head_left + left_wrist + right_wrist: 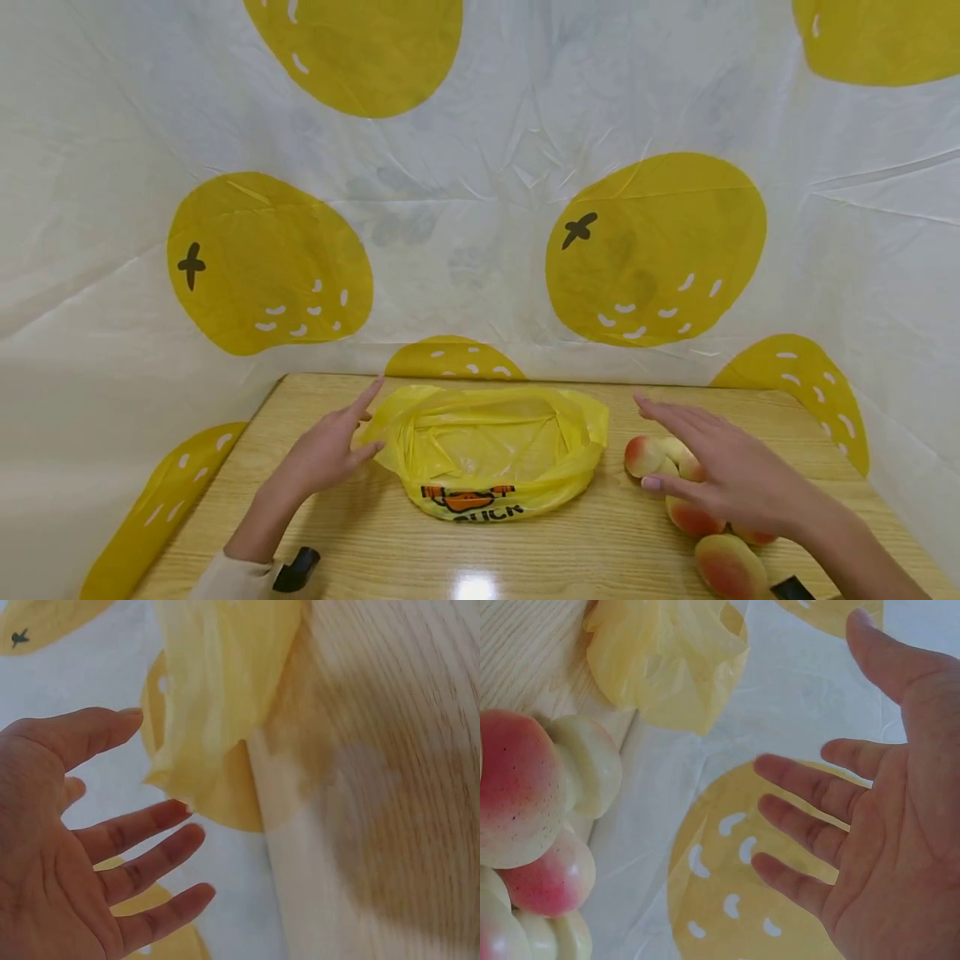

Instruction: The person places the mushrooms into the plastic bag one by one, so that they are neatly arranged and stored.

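Note:
A yellow plastic bag (495, 450) with a printed duck face stands on the table, its wide mouth spread and facing up. My left hand (322, 454) is at the bag's left side, fingers extended and fingertips close to its rim. In the left wrist view, that hand (75, 862) has its palm showing and nothing in it. To the bag's right, my right hand (731, 467) hovers over several red-and-cream peaches (727, 565), partly hiding them. The right wrist view shows the right hand (885, 832) with spread fingers and a bare palm, apart from the peaches (517, 787).
The wood-grain table (375, 558) ends at a white sheet (465, 283) printed with large yellow fruit, which hangs behind and along both sides. Black wrist mounts (297, 570) show at the lower edge of the head view.

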### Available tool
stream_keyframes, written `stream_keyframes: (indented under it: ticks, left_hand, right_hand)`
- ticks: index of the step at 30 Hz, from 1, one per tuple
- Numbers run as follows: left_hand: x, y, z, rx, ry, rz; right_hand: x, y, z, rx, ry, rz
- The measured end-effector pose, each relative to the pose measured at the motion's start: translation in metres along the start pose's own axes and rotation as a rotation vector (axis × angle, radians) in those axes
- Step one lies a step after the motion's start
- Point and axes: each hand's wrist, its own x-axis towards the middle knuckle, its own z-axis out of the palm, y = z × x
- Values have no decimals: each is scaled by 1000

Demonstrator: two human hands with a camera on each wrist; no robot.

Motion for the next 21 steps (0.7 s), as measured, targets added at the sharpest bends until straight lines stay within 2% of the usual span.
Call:
stream_keyframes:
  ticks: [4, 7, 11, 14, 21]
  left_hand:
    - [5, -8, 1, -109, -68, -50]
    - [8, -12, 2, -175, -98, -46]
    - [12, -18, 3, -261, -144, -16]
    - [13, -22, 5, -314, -172, -14]
    - [13, -28, 6, -350, -197, -17]
  right_hand:
    - [-5, 5, -2, 6, 7, -3]
    - [-10, 10, -4, 21, 16, -14]
    - [-14, 20, -5, 62, 31, -93]
    - [-17, 28, -7, 119, -2, -146]
    - [-24, 45, -9, 238, -85, -170]
